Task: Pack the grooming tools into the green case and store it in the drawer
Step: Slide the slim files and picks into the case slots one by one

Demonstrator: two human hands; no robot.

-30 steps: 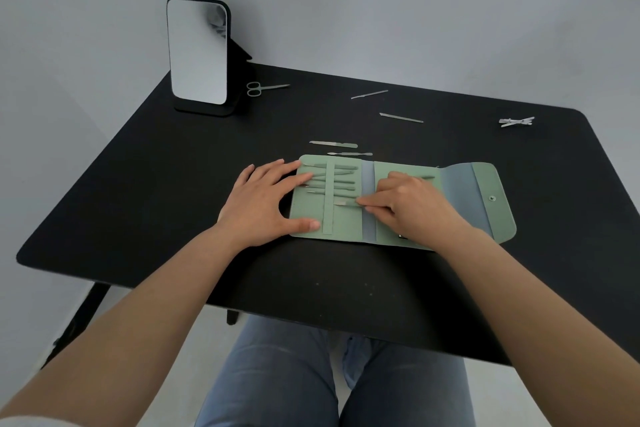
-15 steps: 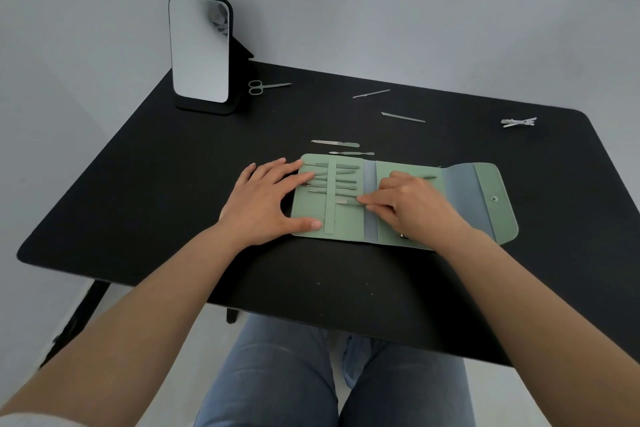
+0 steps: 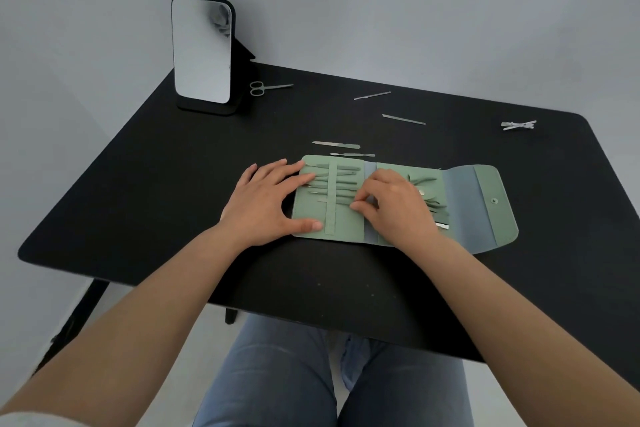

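Note:
The green case (image 3: 346,222) lies unfolded on the black table (image 3: 138,184), flap (image 3: 491,204) out to the right. Several slim tools sit under its vertical strap (image 3: 331,198). My left hand (image 3: 266,204) lies flat with spread fingers on the case's left edge. My right hand (image 3: 394,208) rests on the middle of the case, fingertips pinching the end of a thin tool (image 3: 341,202) in the strap. Loose tools lie beyond the case: a file (image 3: 336,144), a small pusher (image 3: 351,155), two thin sticks (image 3: 403,119) (image 3: 372,95), scissors (image 3: 268,88) and clippers (image 3: 518,125).
A standing mirror (image 3: 202,52) in a black frame is at the table's back left, next to the scissors. A grey wall rises behind the table. My legs in jeans (image 3: 284,374) are under the front edge. No drawer is in view.
My right hand has shifted slightly, its fingers curling in on the thin tool at the strap. The left hand stays pressed on the case.

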